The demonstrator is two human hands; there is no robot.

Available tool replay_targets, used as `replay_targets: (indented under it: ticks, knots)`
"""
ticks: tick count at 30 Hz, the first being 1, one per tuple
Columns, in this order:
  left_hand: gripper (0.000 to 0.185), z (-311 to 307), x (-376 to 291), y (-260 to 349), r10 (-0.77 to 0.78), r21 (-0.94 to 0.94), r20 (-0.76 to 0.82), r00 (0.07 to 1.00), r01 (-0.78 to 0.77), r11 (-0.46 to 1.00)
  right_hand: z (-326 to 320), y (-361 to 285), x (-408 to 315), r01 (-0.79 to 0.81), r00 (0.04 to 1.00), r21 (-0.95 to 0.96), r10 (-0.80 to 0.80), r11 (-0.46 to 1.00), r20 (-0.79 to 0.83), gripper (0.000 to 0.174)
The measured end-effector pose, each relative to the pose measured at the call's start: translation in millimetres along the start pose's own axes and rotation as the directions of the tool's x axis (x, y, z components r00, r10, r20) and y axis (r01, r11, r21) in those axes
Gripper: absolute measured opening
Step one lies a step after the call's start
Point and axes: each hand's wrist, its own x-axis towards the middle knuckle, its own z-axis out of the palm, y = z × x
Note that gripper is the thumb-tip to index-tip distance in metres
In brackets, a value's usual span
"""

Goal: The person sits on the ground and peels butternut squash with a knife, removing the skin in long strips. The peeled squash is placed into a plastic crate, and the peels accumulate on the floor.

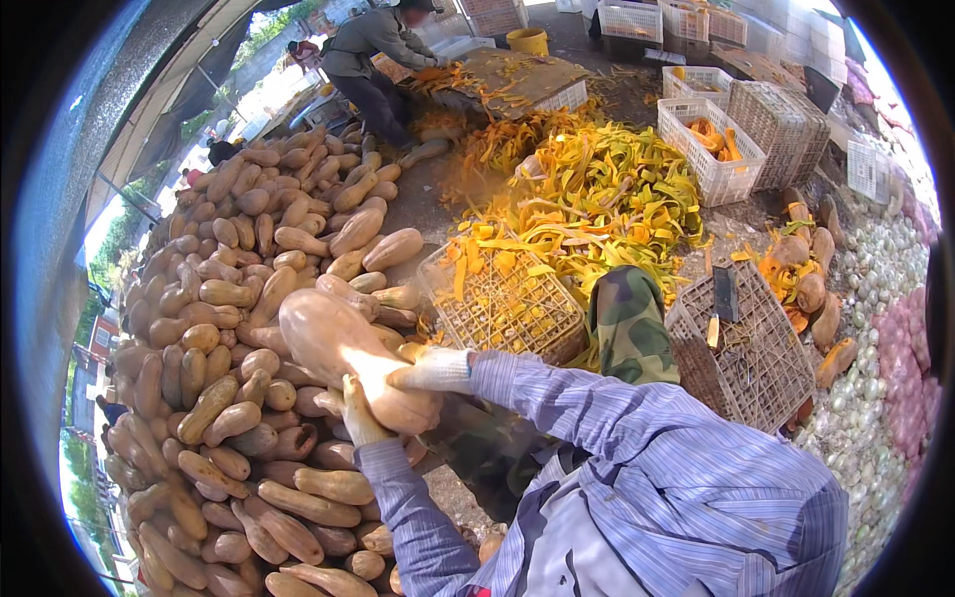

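A large tan butternut-type squash (328, 336) is held above the pile between both my gloved hands. My right hand (433, 369) grips its narrower part from above and the right, with the fingers spread over the skin. On the near left side, my left hand (362, 414) presses against the same squash, its fingers partly hidden. Many similar squashes (310, 507) lie heaped to the left and below. A broad dark blade (724, 295) with a light handle (714, 332) rests on an upturned, dirty plastic crate (746, 351) to my right.
A peel-strewn crate (515, 306) stands before my knee, beside a heap of yellow-green peelings (597, 201). A white crate (716, 175) holds orange pieces. Another person (373, 60) bends over a peel-covered board (515, 78). Onions (873, 358) and more squashes (813, 291) lie right.
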Motion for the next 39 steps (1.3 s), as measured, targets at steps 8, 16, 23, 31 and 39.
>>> replay_targets:
  ticks: [8,16,23,31,39]
  knots:
    - [0.094,156,40,-177,-0.101,0.349,0.296,0.950,-0.010,0.937,-130,177,37,-0.363,0.837,0.061,0.354,0.930,-0.417,0.109]
    - [0.092,160,21,-295,-0.390,0.452,0.129,0.912,0.296,0.841,-140,284,20,-0.527,0.748,0.032,0.482,0.849,-0.456,0.083]
    - [0.095,157,36,-330,-0.374,0.584,0.135,0.918,0.231,0.778,-136,209,-45,-0.504,0.691,0.125,0.486,0.855,-0.535,0.063]
    - [0.104,132,47,-321,-0.305,0.673,0.157,0.939,0.124,0.729,-190,193,-312,-0.244,0.358,0.184,0.265,0.952,-0.895,0.041]
    - [0.107,168,8,-308,-0.203,0.800,0.312,0.928,-0.142,0.583,-194,348,-472,-0.784,-0.378,0.607,0.678,0.128,-0.631,0.081]
